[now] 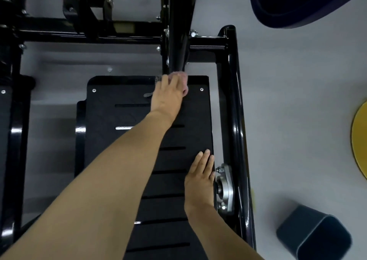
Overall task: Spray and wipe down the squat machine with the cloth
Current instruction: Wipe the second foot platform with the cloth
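Cloth (179, 76) is gripped by curled fingers (168, 81) of the left hand (166, 97) at the far edge of the footplate (111, 96), for wiping the squat machine (232, 100); the right hand (200, 178) is laid flat, fingers straight, on the footplate's right side, likely as bracing.

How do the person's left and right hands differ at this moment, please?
The left hand grips the pinkish cloth; the right hand holds nothing. The left hand's fingers curl over the cloth, while the right hand lies flat with straight fingers. The left hand is at the far end of the foot plate, the right hand nearer the person by its right edge. Both rest on the black foot plate.
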Tool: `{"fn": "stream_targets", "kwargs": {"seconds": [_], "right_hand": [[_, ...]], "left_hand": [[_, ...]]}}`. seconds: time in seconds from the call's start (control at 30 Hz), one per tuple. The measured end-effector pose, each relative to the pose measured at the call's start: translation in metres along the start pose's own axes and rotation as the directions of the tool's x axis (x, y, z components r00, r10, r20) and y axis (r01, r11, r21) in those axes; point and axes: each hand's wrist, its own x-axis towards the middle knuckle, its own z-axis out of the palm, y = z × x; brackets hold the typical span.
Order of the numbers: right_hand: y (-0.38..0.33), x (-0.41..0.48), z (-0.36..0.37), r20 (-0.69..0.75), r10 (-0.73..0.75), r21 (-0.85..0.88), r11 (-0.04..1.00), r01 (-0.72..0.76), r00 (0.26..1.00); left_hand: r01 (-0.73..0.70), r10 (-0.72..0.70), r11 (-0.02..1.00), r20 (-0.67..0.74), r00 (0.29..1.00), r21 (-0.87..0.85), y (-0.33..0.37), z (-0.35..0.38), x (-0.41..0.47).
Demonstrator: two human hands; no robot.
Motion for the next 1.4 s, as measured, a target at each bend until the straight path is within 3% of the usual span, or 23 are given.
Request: {"fn": "stream_targets", "kwargs": {"seconds": [0.17, 0.27, 0.4, 0.53, 0.6, 0.67, 0.73, 0.87, 1.0, 1.17, 1.3, 1.4], "right_hand": [[-0.002, -0.005, -0.002, -0.012, -0.054, -0.115, 0.992, 0.052, 0.998], [-0.001, -0.003, 0.003, -0.033, -0.031, -0.147, 0.989, 0.026, 0.999], [-0.002, -0.004, 0.004, -0.006, -0.043, -0.179, 0.983, 0.041, 0.999], [-0.005, -0.005, 0.0, -0.008, -0.036, -0.125, 0.992, 0.035, 0.999], [-0.005, -0.005, 0.002, -0.01, -0.042, -0.121, 0.992, 0.041, 0.999], [-0.003, -0.003, 0.005, -0.03, -0.044, -0.137, 0.99, 0.04, 0.999], [-0.002, 0.0, 0.011, -0.06, -0.036, -0.133, 0.991, 0.028, 0.998], [-0.005, 0.002, 0.015, -0.095, -0.042, -0.162, 0.986, 0.027, 0.995], [-0.004, 0.003, 0.015, -0.094, -0.046, -0.185, 0.982, 0.028, 0.995], [-0.004, 0.006, 0.019, -0.122, -0.033, -0.201, 0.98, 0.008, 0.992], [-0.004, 0.005, 0.018, -0.104, -0.042, -0.188, 0.982, 0.022, 0.994], [-0.004, 0.005, 0.019, -0.114, -0.05, -0.168, 0.985, 0.03, 0.992]], "left_hand": [[0.142, -0.142, 0.98, -0.012, 0.99, 0.136, -0.063, 0.018, -0.022], [0.217, -0.22, 0.972, 0.024, 0.975, 0.095, -0.097, 0.028, -0.031], [0.396, -0.401, 0.916, 0.115, 0.909, 0.068, -0.13, 0.033, -0.045], [0.537, -0.528, 0.843, 0.212, 0.823, 0.015, -0.113, 0.019, -0.024], [0.437, -0.433, 0.899, 0.216, 0.875, 0.032, -0.089, 0.009, -0.015], [0.244, -0.251, 0.968, 0.176, 0.952, 0.064, -0.07, 0.011, -0.009], [0.155, -0.158, 0.987, 0.161, 0.974, 0.029, -0.071, 0.015, -0.013], [0.321, -0.314, 0.945, 0.11, 0.943, -0.059, -0.128, 0.025, -0.032], [0.506, -0.482, 0.817, 0.155, 0.862, -0.276, -0.167, 0.026, -0.064], [0.473, -0.473, 0.838, 0.07, 0.878, -0.271, -0.148, 0.051, -0.111], [0.52, -0.523, 0.787, 0.087, 0.848, -0.333, -0.128, 0.063, -0.157], [0.491, -0.49, 0.794, 0.1, 0.866, -0.359, -0.122, 0.071, -0.187]]}}
